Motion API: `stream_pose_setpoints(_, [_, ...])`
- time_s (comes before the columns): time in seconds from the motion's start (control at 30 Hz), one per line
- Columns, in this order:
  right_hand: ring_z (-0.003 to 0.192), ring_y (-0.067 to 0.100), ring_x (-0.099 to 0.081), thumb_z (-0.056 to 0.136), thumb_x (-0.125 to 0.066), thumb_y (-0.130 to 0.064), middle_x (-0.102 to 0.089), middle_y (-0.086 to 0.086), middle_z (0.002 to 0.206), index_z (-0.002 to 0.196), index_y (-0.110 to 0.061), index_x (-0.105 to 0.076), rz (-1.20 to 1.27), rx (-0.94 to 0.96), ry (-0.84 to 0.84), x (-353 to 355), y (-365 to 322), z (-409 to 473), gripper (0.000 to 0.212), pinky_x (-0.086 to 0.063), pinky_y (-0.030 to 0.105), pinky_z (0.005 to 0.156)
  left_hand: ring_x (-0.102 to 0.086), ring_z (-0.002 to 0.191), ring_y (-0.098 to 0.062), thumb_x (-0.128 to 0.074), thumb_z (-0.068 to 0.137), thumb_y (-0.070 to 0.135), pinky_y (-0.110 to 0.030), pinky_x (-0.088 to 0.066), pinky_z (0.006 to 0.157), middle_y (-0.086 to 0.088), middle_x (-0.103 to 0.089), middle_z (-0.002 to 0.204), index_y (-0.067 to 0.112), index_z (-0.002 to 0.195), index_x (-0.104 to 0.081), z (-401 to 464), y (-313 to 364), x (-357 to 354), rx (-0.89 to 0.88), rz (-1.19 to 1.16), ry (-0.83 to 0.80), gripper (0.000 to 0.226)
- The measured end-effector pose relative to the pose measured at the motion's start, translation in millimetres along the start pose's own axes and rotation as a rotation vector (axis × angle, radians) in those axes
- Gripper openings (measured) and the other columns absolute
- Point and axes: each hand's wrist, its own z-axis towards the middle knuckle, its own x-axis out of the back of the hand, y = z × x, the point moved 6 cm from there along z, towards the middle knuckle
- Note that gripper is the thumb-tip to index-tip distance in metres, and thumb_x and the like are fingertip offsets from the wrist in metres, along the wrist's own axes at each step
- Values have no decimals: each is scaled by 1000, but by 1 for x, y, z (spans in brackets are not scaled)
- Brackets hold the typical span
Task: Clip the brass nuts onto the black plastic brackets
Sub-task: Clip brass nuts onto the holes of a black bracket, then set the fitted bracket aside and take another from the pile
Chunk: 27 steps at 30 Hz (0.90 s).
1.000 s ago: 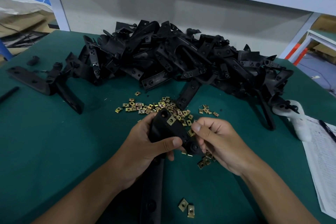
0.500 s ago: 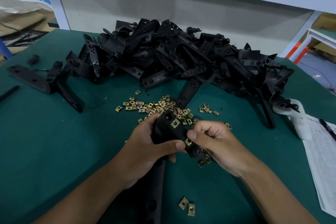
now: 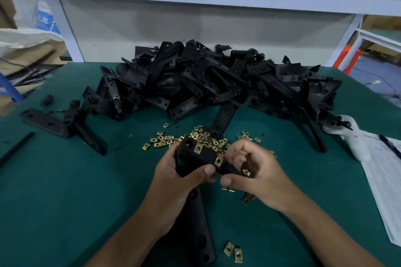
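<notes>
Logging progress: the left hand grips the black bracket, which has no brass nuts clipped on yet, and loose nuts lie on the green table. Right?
Not quite. In the head view the black bracket gripped by the left hand already carries two brass nuts. Loose nuts do lie on the green table.

The green table [image 3: 65, 191] carries a bracket heap [image 3: 217, 84] beyond the hands, loose brass nuts [image 3: 165, 140] between, and paper [image 3: 386, 180] to their right.

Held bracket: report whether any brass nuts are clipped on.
On: two brass nuts sit clipped on the bracket edge.
</notes>
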Motion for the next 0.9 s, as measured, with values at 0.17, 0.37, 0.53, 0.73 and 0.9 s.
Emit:
stream_pose_setpoints(0.17, [68, 23, -60, 75, -85, -50, -63, -5, 74, 95, -35, -68, -128, 132, 153, 1, -10, -4, 30, -53, 35, 61, -75, 90, -18, -85, 76, 18, -22, -58, 75, -6, -77, 98, 25, 95, -73, 1, 5, -1, -48, -21, -37, 24])
stream_pose_setpoints(0.37, [63, 6, -50, 75, -79, -57, -54, -13, 64, 96, -27, -76, -141, 211, 340, 19, -40, -10, 36, -43, 22, 62, -69, 109, -20, -78, 81, 45, -30, -54, 88, -1, -73, 115, 33, 113, -66, -6, 16, -3, -103, 207, -21, 36])
stream_pose_setpoints(0.53, [63, 11, -55, 76, -78, -57, -57, -14, 66, 97, -35, -75, -308, 280, 423, 46, -81, -43, 30, -46, 28, 62, -65, 118, -13, -73, 84, 33, -23, -55, 90, 7, -70, 123, 39, 112, -69, -17, 52, -21, -410, 337, -13, 29])
stream_pose_setpoints(0.73, [68, 12, -59, 78, -80, -48, -68, -12, 80, 98, -34, -75, -404, 302, 534, 81, -102, -105, 24, -47, 20, 69, -56, 131, -17, -73, 85, 42, -43, -49, 101, 14, -61, 136, 44, 108, -68, -35, 67, -73, -585, 599, -82, 24])
stream_pose_setpoints(0.9, [84, 13, -66, 80, -79, -44, -73, -14, 91, 102, -34, -75, -439, 262, 645, 109, -108, -151, 25, -45, 19, 75, -49, 133, -4, -70, 83, 49, -14, -36, 107, 20, -55, 138, 48, 101, -66, -47, 70, -122, -647, 728, -144, 19])
